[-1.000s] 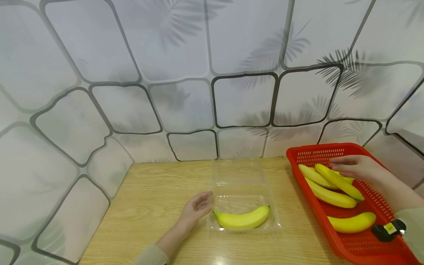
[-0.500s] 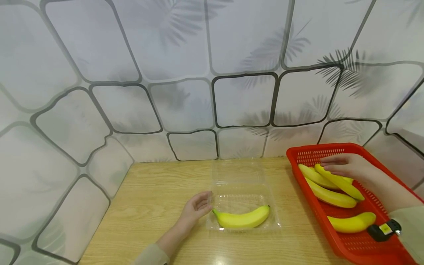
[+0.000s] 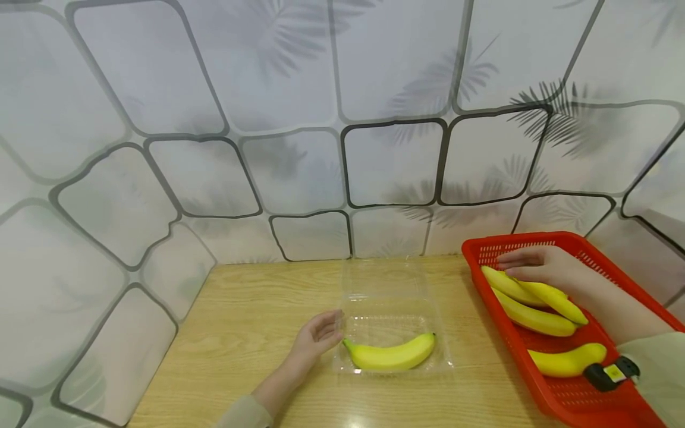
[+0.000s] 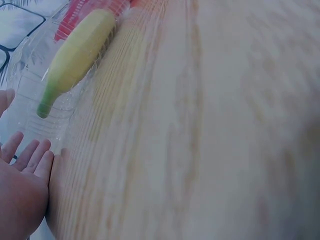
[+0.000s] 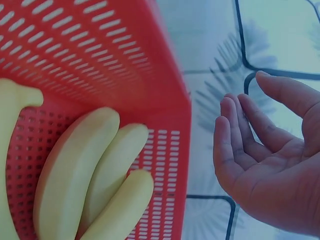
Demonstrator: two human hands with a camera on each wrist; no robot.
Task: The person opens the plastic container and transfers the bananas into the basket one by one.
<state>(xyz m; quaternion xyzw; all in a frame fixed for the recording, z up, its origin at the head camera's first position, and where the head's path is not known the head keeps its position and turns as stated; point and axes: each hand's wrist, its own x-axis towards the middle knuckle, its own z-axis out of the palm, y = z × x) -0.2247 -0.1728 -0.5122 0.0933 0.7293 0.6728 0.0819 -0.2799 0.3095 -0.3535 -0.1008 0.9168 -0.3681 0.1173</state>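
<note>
My left hand (image 3: 317, 340) is relaxed, its fingertips right at the left edge of a clear plastic clamshell box (image 3: 385, 324). The box's lid (image 3: 384, 278) is folded back toward the wall. One yellow banana (image 3: 393, 355) lies along the box's near side, its green stem pointing left. My right hand (image 3: 546, 266) hovers over the far part of a red perforated basket (image 3: 512, 351), fingers loosely extended and holding nothing. Just below it, several bananas (image 3: 535, 318) lie in a group. Another banana (image 3: 567, 360) lies apart, nearer the basket's front.
The wood-grain table (image 3: 257, 297) stretches left of the box and between box and basket. A patterned wall covering (image 3: 299, 166) closes off the back and both sides. A black wrist device (image 3: 610, 373) with a yellow label sits at my right sleeve.
My right hand has drifted left over the basket, from its right part to above the far ends of the grouped bananas. The left hand, box and bananas have stayed put.
</note>
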